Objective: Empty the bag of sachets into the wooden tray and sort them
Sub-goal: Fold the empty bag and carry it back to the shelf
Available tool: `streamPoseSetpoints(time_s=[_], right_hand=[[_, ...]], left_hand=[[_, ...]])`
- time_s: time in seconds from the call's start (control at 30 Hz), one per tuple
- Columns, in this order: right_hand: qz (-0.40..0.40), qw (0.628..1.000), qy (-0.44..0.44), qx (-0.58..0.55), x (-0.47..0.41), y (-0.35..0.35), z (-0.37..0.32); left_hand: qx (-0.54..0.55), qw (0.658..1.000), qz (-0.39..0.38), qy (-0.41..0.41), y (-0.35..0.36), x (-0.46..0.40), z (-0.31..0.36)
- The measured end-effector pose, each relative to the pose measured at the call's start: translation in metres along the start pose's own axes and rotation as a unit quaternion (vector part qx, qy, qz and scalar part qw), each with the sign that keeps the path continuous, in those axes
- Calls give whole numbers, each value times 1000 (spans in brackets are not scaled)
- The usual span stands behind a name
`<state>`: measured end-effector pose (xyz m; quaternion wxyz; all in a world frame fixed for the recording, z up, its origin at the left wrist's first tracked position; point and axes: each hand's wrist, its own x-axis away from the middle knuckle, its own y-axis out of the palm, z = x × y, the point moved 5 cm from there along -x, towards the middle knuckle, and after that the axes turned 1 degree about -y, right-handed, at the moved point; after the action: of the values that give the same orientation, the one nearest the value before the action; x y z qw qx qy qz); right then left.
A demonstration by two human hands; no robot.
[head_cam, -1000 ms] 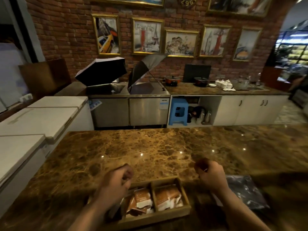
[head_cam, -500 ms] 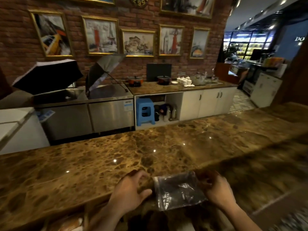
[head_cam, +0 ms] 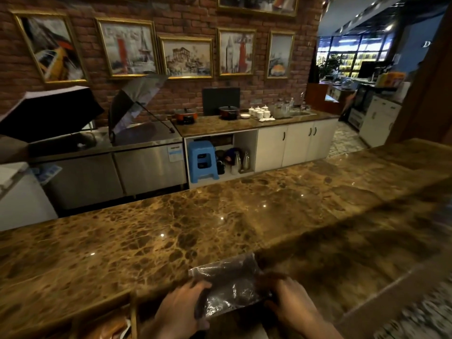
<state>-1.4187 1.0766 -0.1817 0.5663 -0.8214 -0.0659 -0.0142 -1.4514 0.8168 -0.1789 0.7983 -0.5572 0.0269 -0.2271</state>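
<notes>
Clear plastic bag (head_cam: 227, 287) near the surface's (head_cam: 220, 216) front edge, left hand (head_cam: 181, 311) and right hand (head_cam: 291, 307) clamped on opposite sides; apparently light, limp, slippery film, best pinched at the corners.

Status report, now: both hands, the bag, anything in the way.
Left hand and right hand both gripping the clear plastic bag, flat on the marble counter. Wooden tray at lower left, sachets inside. Nothing in the way.
</notes>
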Motion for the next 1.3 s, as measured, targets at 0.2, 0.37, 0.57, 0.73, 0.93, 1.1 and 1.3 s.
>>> streamPoseSetpoints(time_s=[0.2,0.37,0.57,0.73,0.93,1.1,1.3], right_hand=[[36,999,-37,-7,-13,-12,-14],[66,997,-38,14,-39,-44,-24],[151,982,-109,25,-60,-121,-63],[239,960,-143,36,-72,-182,-97],[303,932,-199,-1,-80,-233,-139],[307,919,-246,-27,-93,-240,-179],[241,924,-292,-57,-110,-214,-255]], left_hand=[[28,999,38,-20,-15,-2,-7],[49,996,65,-45,-60,-12,-6],[17,986,162,-15,-149,-15,10],[0,969,247,23,-217,-12,14],[-30,936,349,32,-278,16,16],[-51,926,373,-15,-297,43,-8],[-60,909,404,-80,-306,110,-53]])
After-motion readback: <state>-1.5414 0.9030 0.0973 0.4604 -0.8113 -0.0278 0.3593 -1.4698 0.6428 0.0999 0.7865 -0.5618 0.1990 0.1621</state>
